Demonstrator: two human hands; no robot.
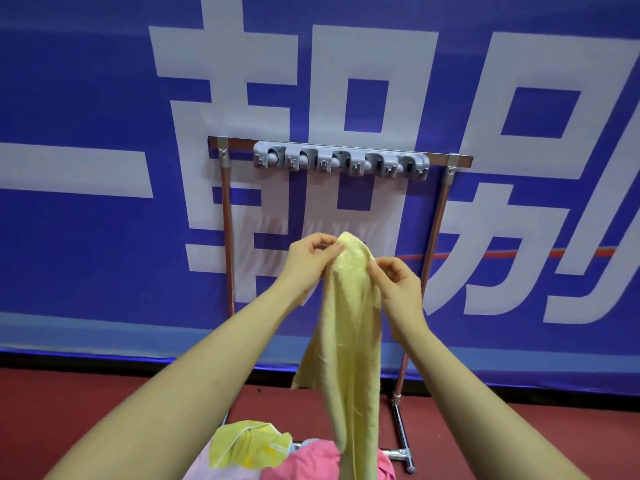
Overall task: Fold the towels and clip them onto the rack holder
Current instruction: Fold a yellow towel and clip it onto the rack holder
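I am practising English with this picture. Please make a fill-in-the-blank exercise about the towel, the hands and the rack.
1. Both hands, the left hand and the right hand, hold a towel whose colour is ____.
2. The grey clip holder on the rack has ____ towels clipped to it.
3. The held towel is ____ the clip holder.
4. In the pile at the bottom, a ____ cloth lies beside a yellow-green one.

Missing words: yellow; no; below; pink

- A pale yellow towel (346, 327) hangs long and narrow, bunched at its top end, its lower end trailing down onto a heap.
- The heap of towels (277, 452), pink and yellow-green, lies crumpled below.
- The grey rack holder (341, 162), its row of clips bare, sits on the metal frame's top bar.
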